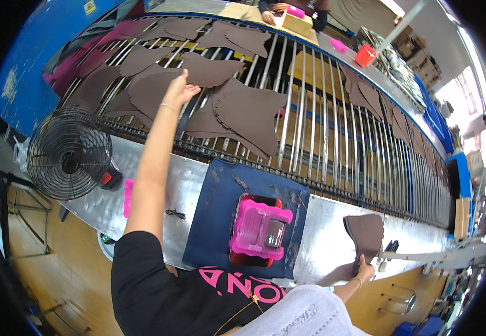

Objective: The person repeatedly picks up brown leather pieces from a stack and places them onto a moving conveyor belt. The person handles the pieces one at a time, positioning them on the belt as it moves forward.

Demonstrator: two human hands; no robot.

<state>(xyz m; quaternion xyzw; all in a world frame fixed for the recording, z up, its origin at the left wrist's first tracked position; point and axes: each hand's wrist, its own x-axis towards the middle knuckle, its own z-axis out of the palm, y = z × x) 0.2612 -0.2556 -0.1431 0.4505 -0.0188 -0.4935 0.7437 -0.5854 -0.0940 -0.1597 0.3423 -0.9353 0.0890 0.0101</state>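
My left hand reaches out over the conveyor of metal rods, its fingers stretched and apart. It is closest to a dark brown cut panel; whether a fingertip touches it I cannot tell. Just to its right lie overlapping brown panels with notched edges. More brown panels spread to the left. At the lower right, my right hand grips the lower end of a curved brown panel, possibly a small stack, over the metal table.
A pink-framed device rests on a dark blue mat in front of me. A black fan stands at the left. Across the conveyor are another person's hand and a red cup. Further panels lie at the far right.
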